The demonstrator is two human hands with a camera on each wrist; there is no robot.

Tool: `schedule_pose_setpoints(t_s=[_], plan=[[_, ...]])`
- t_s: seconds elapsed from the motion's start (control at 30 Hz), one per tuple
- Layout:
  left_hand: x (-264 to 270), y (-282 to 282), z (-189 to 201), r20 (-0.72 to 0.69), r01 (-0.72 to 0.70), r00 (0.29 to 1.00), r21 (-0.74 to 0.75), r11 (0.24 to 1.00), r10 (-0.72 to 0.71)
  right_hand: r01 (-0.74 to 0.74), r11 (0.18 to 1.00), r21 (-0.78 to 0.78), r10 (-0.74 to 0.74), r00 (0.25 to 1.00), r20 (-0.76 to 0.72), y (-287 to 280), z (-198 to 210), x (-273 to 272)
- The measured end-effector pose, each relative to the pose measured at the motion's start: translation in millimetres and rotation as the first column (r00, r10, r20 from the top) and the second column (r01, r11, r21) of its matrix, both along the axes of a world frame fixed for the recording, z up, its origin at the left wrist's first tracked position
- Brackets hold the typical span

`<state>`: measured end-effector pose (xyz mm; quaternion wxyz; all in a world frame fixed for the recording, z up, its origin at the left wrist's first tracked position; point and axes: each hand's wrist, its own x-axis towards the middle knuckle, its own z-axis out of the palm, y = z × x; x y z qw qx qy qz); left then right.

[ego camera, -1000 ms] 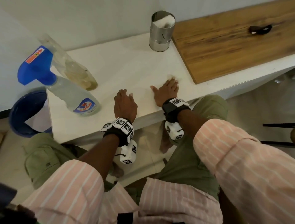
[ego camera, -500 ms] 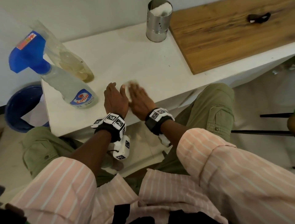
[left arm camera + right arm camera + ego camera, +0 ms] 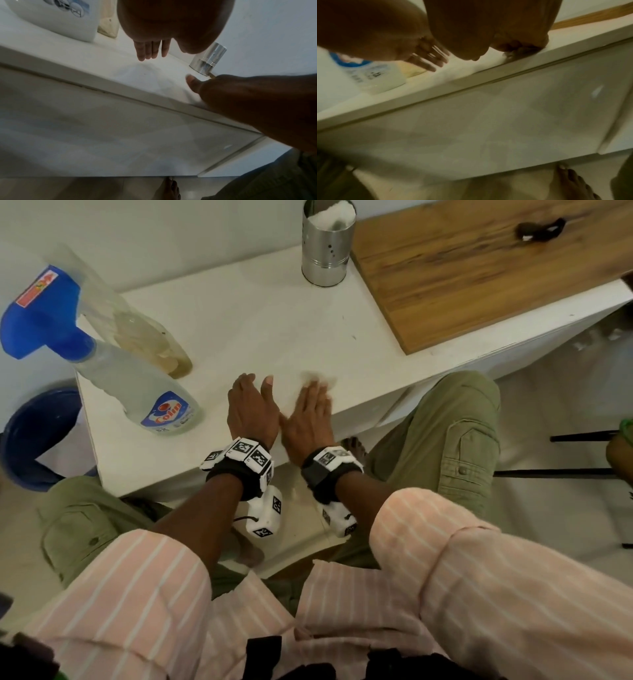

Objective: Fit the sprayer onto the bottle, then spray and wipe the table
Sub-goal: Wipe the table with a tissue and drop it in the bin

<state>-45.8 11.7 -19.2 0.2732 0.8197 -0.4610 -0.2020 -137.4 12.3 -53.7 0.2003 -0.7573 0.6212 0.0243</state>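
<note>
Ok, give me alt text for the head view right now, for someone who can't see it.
The right hand presses a white tissue flat on the white table, beside the left hand resting open. A spray bottle with a blue sprayer stands to the left; a steel canister stands behind.

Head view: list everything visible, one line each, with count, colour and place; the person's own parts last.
spray bottle: 1, clear with blue sprayer, table's left end
second bottle: 1, clear, yellowish contents, behind the spray bottle
tissue: 1, white, under the right fingers, blurred
table: 1, white
metal holder: 1, silver, table's far edge
wooden board: 1, brown, table's right part
dark object: 1, black, on the board
bucket: 1, blue, floor at left
left hand: flat on table
right hand: flat, pressing tissue
</note>
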Motion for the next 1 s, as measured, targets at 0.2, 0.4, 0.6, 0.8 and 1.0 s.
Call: schedule_pose_setpoints(t_s=[0.2,0.4,0.6,0.8,1.0], plan=[[10.4,-1.8,3.1,0.024,-0.001,1.000,0.013,1.000,0.001,-0.325,0.945,-0.024,0.326,0.944,0.044,17.3,-5.7,11.0],[2.5,0.9,-4.2,0.040,0.063,0.997,0.006,0.998,-0.063,0.141,0.990,0.007,-0.141,0.983,0.117,-75.7,3.5,-31.2],[-17.9,-6.1,-10.1,0.033,0.149,0.988,0.006,0.989,-0.149,0.263,0.964,0.043,-0.262,0.965,-0.020,-138.7,11.2,-74.8],[-25.1,-10.5,-9.9,0.019,0.190,0.981,0.028,0.981,-0.191,0.512,0.858,0.028,-0.512,0.859,-0.007,-98.6,9.1,-78.1],[4.2,0.2,-5.3,0.026,0.098,0.995,0.035,0.995,-0.098,0.392,0.918,0.063,-0.396,0.917,0.056,-36.7,12.7,-26.8]])
